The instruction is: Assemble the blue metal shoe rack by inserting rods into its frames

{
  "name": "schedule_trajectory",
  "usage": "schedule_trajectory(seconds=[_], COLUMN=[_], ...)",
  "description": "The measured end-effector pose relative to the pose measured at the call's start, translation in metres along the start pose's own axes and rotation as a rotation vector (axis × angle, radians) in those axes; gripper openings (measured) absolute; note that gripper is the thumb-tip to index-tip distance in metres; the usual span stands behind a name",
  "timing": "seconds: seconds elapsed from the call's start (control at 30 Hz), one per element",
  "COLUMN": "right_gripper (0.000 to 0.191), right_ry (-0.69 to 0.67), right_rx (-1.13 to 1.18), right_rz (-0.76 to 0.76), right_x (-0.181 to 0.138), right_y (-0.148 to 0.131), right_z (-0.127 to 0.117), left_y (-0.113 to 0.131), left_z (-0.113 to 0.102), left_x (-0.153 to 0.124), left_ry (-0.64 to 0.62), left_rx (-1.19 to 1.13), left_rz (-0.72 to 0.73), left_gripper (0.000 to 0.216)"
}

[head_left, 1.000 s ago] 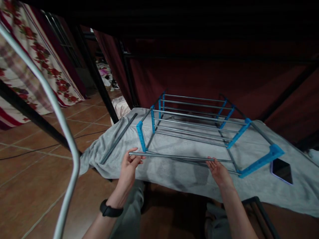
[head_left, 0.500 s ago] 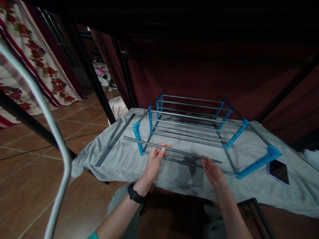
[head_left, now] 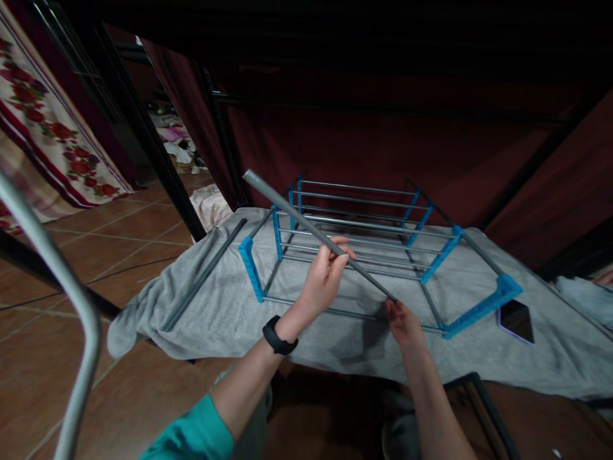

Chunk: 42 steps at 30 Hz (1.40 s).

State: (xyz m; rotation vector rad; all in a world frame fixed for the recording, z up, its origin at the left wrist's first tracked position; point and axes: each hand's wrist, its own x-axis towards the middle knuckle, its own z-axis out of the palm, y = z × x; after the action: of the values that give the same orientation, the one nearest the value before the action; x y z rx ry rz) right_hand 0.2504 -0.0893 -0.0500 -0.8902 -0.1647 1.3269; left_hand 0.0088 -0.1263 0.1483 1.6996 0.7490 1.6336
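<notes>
A long grey metal tube slants in front of me, its left end raised toward me and its right end low. My left hand is closed around its middle, thumb and fingers pinching it. At the lower right end, the fingertips of my right hand grip the tube. Behind it a rack frame of grey rods with blue plastic brackets lies on a grey blanket. Its near rod runs low between the front brackets. Loose grey tubes lie on the blanket to the left.
A phone lies beside the right front bracket. Black bed-frame posts and a dark red curtain stand around the blanket. A curved pale metal pipe crosses the left foreground above the tiled floor.
The tube has gone from nearly level to a steep slant, its left end lifted up and toward me. My left hand has risen and shifted right along with it.
</notes>
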Motion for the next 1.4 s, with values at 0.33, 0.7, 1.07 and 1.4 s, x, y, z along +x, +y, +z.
schedule_trajectory(seconds=[0.33,0.7,1.07,1.4], right_gripper=[0.009,0.024,0.029,0.008], right_ry=[-0.153,-0.109,-0.156,-0.036], right_rx=[-0.227,-0.316,-0.23,-0.141], right_rz=[0.096,-0.012,-0.02,-0.033], right_x=[-0.015,-0.024,-0.029,-0.014], right_y=[0.015,-0.007,-0.012,-0.007], right_z=[0.028,0.026,0.024,0.016], left_y=[-0.015,-0.046,-0.114,-0.14], left_z=[0.028,0.001,-0.031,-0.044], left_x=[0.02,0.006,-0.029,-0.043], left_ry=[-0.207,-0.55,-0.62,-0.624], left_rx=[0.146,0.889,1.133,1.248], left_rz=[0.101,0.253,0.151,0.123], left_gripper=[0.035,0.055,0.051,0.05])
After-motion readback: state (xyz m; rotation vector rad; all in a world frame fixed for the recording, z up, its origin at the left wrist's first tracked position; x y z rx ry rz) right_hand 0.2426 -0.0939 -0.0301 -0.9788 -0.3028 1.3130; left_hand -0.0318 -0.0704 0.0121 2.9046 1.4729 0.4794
